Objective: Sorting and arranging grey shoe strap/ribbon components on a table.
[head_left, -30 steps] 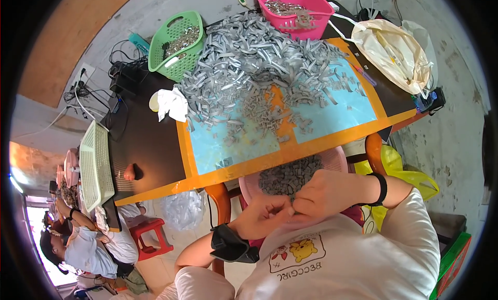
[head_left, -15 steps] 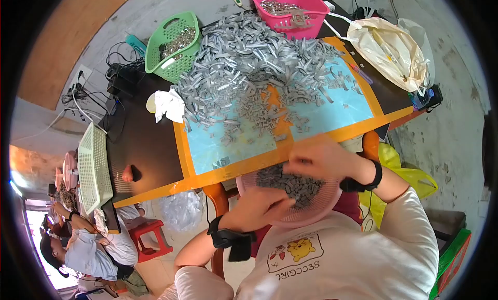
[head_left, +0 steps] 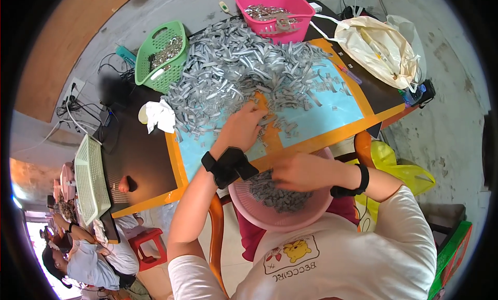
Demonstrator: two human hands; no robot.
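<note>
My left hand (head_left: 241, 126) reaches over the blue mat (head_left: 332, 113), its fingers apart at the near edge of a big heap of grey strips (head_left: 233, 61). Small cut grey pieces (head_left: 288, 128) lie scattered around its fingertips. Above the pink round basket (head_left: 249, 212) on my lap is my right hand (head_left: 306, 172), fingers bent and closed; what they hold, if anything, is hidden. Many short dark grey pieces (head_left: 282, 199) fill the bottom of that basket. Both wrists wear black bands.
Behind the heap stand a green basket (head_left: 171, 74) and a bright pink basket (head_left: 280, 30), both with shiny metal pieces. A cream bag (head_left: 378, 51) sits at the far right, a crumpled white tissue (head_left: 160, 117) at the left. Another person (head_left: 88, 263) sits beyond the pale basket (head_left: 92, 180).
My left hand has moved from above the lap basket forward onto the mat by the pieces. My right hand has shifted slightly left and down over the basket.
</note>
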